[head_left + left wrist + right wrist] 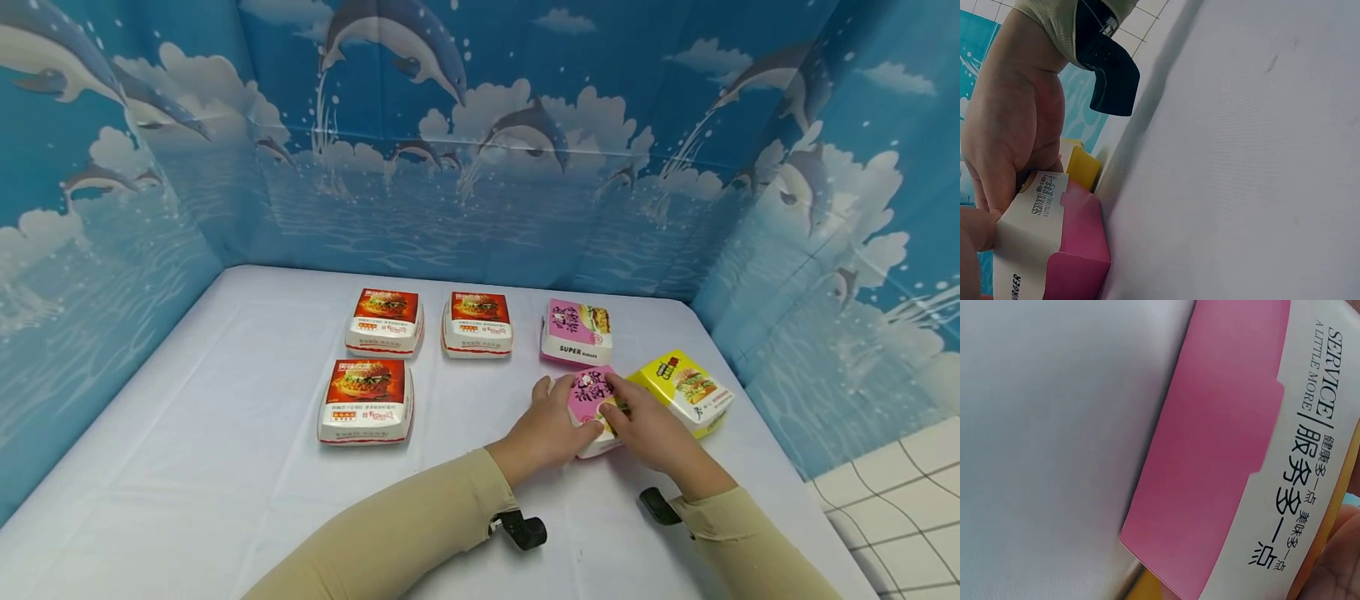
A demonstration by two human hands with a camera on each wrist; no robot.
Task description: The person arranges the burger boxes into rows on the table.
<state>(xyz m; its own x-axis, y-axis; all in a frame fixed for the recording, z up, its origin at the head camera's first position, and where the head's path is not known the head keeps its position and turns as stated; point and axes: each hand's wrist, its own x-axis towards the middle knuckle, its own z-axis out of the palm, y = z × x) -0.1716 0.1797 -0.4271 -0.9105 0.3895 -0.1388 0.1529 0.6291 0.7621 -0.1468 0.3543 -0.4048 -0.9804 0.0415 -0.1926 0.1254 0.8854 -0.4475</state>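
Here, the white cloth-covered table (187,450) carries six square cardboard burger boxes. At far left, nearest the person, sits one red-and-white burger box (365,401). Behind it stand two more red-and-white boxes side by side: the rear-left box (385,322) and the rear-centre box (477,323). To their right stands a closed pink-and-white box marked SUPER BURGER (576,332).

In front of that box lies the second pink-and-white burger box (589,404), which both hands grip. The left hand (542,431) clasps its left side, fingers curled over the lid edge and thumb on the lid. The right hand (647,430) grasps the right side, fingers laid across the lid. The box rests on the table, right of centre and near the front edge.

The left wrist view shows the same pink box (1060,250) with its base on the cloth and a palm (1013,125) against its white upper part. The right wrist view shows the box wall (1235,462), pink below and white above, printed SERVICE A LITTLE MORE, with a fingertip (1341,556) at its lower right edge.

Just beside the held box, on its right, lies a yellow-and-white burger box (686,390), turned at an angle. Whether the two boxes touch cannot be determined. A blue dolphin-print backdrop (480,125) encloses the table on three sides.
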